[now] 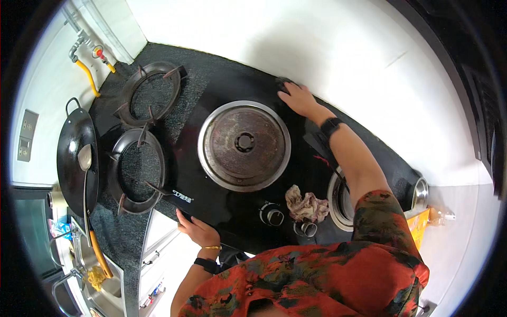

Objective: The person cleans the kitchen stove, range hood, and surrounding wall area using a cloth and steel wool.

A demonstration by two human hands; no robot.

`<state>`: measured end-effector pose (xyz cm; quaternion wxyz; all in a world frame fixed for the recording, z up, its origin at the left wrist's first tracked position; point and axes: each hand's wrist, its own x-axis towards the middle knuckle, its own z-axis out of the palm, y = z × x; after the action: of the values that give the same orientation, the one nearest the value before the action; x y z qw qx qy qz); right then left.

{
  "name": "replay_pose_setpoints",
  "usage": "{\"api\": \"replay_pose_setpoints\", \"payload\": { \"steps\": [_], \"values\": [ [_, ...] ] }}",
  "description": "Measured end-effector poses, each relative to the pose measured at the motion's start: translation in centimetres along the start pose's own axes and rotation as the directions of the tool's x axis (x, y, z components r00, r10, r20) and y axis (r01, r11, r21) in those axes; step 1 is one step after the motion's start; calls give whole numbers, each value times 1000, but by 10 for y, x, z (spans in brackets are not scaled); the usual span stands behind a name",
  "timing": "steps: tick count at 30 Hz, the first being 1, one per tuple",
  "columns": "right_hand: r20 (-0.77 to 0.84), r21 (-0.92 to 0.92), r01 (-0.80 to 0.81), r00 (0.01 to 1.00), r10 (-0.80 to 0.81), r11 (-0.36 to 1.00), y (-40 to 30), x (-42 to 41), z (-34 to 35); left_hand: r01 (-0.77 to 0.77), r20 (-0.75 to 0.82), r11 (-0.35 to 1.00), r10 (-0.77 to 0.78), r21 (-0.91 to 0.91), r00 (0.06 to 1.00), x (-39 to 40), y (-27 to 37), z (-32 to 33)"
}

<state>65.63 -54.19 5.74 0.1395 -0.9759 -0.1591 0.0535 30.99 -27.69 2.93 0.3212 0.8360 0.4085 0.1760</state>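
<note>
A black glass gas cooktop [237,214] lies before me on the dark stone counter. My right hand [299,98] is at its far edge near the white wall, closed over a dark cloth or pad [283,84]. With its fingers at the cooktop's front edge, my left hand [201,232] rests beside the printed lettering. Between the hands is a round burner plate [244,142] with a metal rim and a stained brown surface. A crumpled, stained cloth [307,204] lies by two control knobs [272,214] [305,228]. My right forearm partly covers another burner ring [340,202].
Two black pan supports [152,93] [136,170] sit on the counter at left, beside a black wok [77,158] with a wood-handled spatula [93,233] across it. A sink [99,293], a yellow gas hose [88,77] and a metal bowl [420,194] are around the edges.
</note>
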Motion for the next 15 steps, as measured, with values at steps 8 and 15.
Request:
{"api": "replay_pose_setpoints", "payload": {
  "steps": [8, 15],
  "values": [
    [104, 79, 188, 975, -196, 979, -80, 104, 27, -64, -27, 998, 65, 15, 998, 0, -5, 5],
    [127, 114, 146, 979, -160, 983, -36, 38, -8, -40, 30, 997, 38, 71, 999, 1, -7, -1]
  ]
}}
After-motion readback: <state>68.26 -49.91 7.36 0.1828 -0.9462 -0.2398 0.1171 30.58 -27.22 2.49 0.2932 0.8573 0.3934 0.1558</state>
